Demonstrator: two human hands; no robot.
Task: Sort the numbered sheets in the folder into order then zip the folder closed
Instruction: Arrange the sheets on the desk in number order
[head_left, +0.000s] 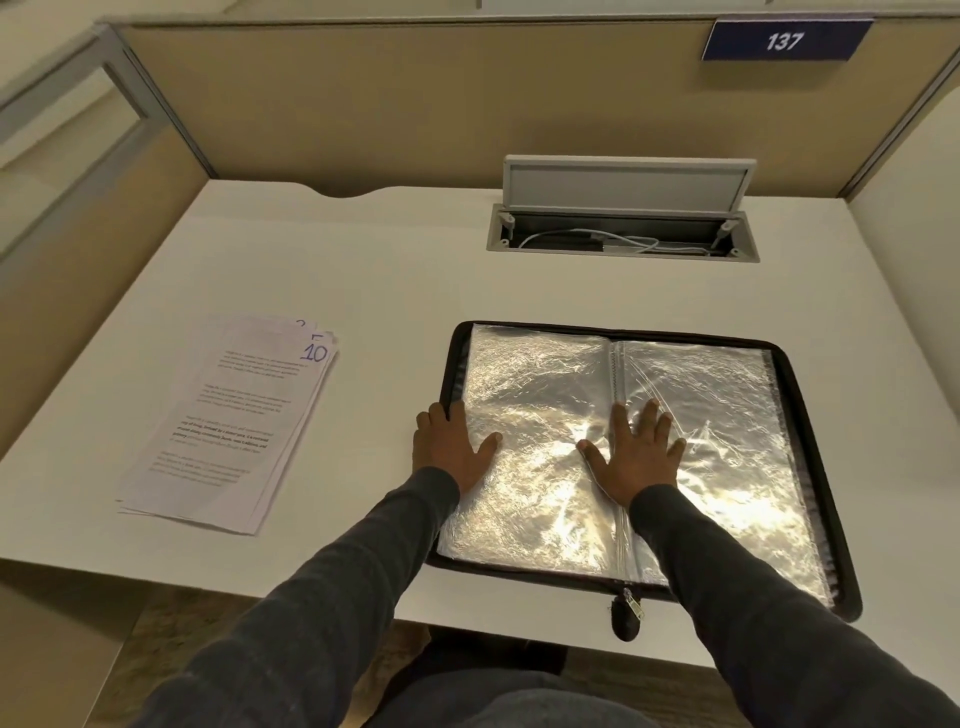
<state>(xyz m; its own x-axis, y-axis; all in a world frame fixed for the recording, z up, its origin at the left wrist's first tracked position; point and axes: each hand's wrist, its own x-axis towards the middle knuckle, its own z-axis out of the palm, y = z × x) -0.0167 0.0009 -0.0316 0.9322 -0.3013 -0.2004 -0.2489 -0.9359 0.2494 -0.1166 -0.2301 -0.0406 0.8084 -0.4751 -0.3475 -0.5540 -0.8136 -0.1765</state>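
Sleeves (363, 545) reach forward; left hand (452, 452), right hand (636, 462) splayed flat, pressing open folder (540, 374).

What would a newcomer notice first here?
The open zip folder with shiny clear sleeves lies right of centre on the desk, left hand and right hand pressed flat on it. Left of it sits a loose stack of sheets, top one marked 10.

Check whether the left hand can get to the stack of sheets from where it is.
Probably yes. The left hand lies flat on the left edge of the open folder, holding nothing, and only bare desk lies between it and the stack of sheets.
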